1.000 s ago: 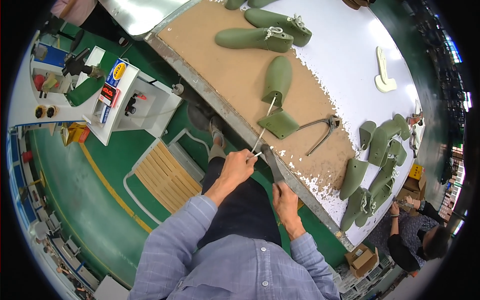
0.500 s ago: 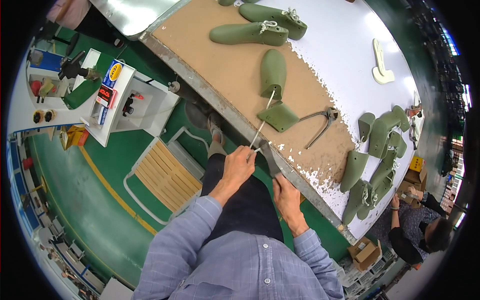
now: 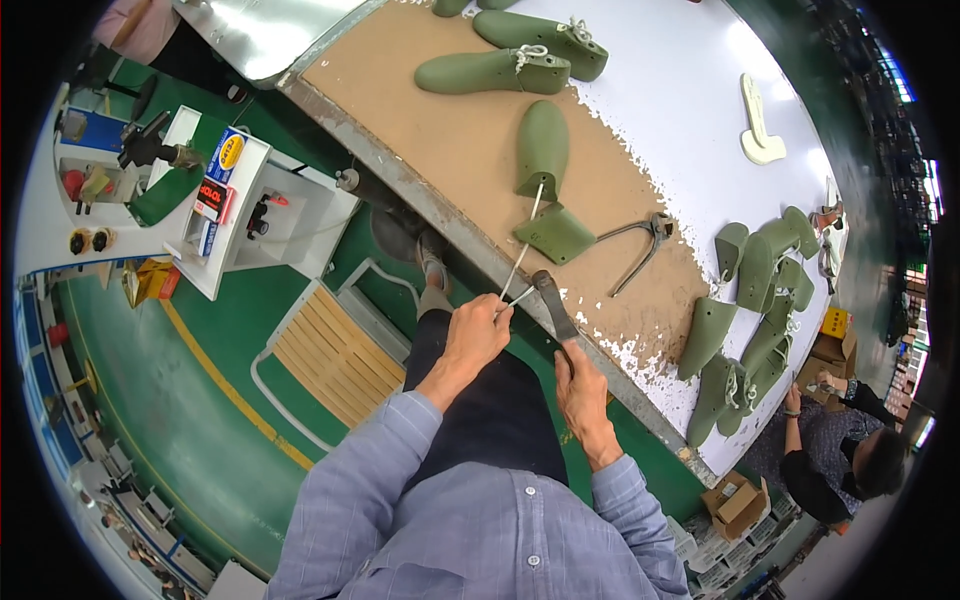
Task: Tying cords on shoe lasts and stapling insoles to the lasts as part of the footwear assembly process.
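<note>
My left grip point(image 3: 476, 335) pinches thin white cord point(image 3: 514, 265) | my right grip point(image 3: 583, 392) clasps dark flat metal tool point(image 3: 557, 310) | rounded green plastic shoe last point(image 3: 543, 148) ahead of both | I should keep cord taut

A slatted chair point(image 3: 330, 352) stands near a white cabinet point(image 3: 303, 212) holding what may be tools point(image 3: 259, 218).

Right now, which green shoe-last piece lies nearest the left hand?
The short heel block beside the pincers; the forepart and other lasts lie farther from the left hand.
</note>
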Demonstrator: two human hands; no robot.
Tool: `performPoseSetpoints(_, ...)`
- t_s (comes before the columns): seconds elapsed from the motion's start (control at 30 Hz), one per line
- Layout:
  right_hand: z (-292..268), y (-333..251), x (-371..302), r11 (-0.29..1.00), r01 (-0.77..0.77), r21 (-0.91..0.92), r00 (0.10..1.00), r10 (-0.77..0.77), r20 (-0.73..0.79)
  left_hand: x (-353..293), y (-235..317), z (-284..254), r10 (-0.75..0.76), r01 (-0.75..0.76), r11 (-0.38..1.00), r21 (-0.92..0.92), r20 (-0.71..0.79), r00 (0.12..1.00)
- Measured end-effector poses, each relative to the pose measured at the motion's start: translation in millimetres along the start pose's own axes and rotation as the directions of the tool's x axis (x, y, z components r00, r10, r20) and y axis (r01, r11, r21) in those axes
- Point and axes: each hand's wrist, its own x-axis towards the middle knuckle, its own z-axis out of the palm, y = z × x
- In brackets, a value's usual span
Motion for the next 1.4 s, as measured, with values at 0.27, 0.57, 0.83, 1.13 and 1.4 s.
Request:
performPoseSetpoints(0.27,7,2,-11,0.997,-0.021,-0.072,0.995,0.028,0.091,-1,6,-1,-0.009,0.01,1.0,-0.02,0.009,1.0)
performPoseSetpoints(0.57,8,-12,-13,0.978,-0.075,0.197,0.996,0.085,-0.042,-6,-12,1,0.109,-0.108,0.994,0.027,-0.036,0.993)
performPoseSetpoints(0.83,-6,-5,-15,0.978,-0.023,0.209,0.991,0.05,-0.126,6,-3,-4,-0.012,0.009,1.0,0.026,0.118,0.993)
performPoseSetpoints(1.13,4,4,-22,1.0,-0.019,0.002,1.0,0.019,0.025,9,-3,-2,-0.013,-0.002,0.992,0.128,0.119,0.993)
performPoseSetpoints(1.4,-2,-8,-26,0.984,0.18,-0.001,0.982,-0.18,-0.05,7,-3,-7,0.04,-0.062,0.987,0.148,0.143,0.989)
